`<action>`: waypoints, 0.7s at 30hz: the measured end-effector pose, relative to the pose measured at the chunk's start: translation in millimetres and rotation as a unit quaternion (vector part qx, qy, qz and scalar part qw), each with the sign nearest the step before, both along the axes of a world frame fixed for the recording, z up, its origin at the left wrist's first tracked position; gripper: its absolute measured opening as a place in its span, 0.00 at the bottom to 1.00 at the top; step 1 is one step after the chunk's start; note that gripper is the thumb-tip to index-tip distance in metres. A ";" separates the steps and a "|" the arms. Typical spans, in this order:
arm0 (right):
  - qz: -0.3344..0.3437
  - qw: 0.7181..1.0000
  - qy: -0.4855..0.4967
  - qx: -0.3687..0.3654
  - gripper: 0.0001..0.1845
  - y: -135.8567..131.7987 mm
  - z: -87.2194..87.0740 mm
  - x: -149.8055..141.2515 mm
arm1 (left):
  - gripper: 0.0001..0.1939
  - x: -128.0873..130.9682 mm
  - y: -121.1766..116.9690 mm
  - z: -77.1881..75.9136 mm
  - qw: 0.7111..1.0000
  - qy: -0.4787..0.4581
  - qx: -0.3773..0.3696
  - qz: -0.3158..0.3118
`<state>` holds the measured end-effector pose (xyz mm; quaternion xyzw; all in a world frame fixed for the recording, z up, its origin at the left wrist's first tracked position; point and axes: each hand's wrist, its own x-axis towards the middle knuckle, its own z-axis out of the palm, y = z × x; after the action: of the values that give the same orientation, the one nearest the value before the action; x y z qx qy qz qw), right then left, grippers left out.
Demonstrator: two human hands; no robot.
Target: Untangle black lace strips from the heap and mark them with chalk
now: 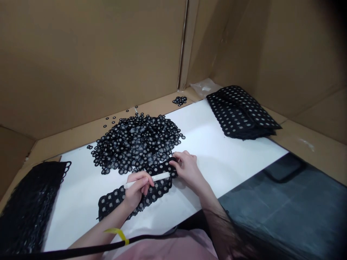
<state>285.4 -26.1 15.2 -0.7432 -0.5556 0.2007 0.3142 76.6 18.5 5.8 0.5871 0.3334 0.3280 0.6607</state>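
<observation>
A black sheet with rows of pale round dots (112, 199) lies in front of me on the white board. My left hand (138, 186) is closed around a white pen-shaped tool (161, 176), whose tip points right, over the sheet. With thumb and fingers my right hand (187, 166) pinches the sheet's right end, close to the tool's tip. Just beyond the sheet spreads a big heap of small black rings (135, 141), touching or nearly touching its far edge. What the tip itself touches cannot be made out.
Folded dotted black sheets (241, 112) lie at the back right beside a clear plastic bag (204, 87). A black sheet stack (29, 202) is on the left. A small ring cluster (179, 100) sits by the cardboard wall (94, 61). A dark grey surface (292, 206) is at right.
</observation>
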 end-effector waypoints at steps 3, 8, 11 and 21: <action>-0.003 1.000 0.008 -0.008 0.07 -0.4 0.5 0.1 | 0.16 0.0 0.1 -1.2 1.000 -0.009 -0.006 0.020; 0.011 0.999 0.014 -0.035 0.07 -3.1 2.8 4.4 | 0.18 -0.3 2.9 -2.2 0.997 -0.006 0.020 0.076; 0.022 0.999 0.019 -0.033 0.07 -4.1 3.2 6.6 | 0.17 -1.5 2.5 -2.8 0.996 0.017 0.034 0.082; 0.012 0.999 0.033 -0.002 0.06 -5.1 4.6 3.8 | 0.16 -1.7 -0.5 -3.7 0.996 0.048 0.059 0.056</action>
<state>289.2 -31.2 19.8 -0.7306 -0.5531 0.2298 0.3279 75.0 18.0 2.1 0.6205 0.3771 0.3554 0.5886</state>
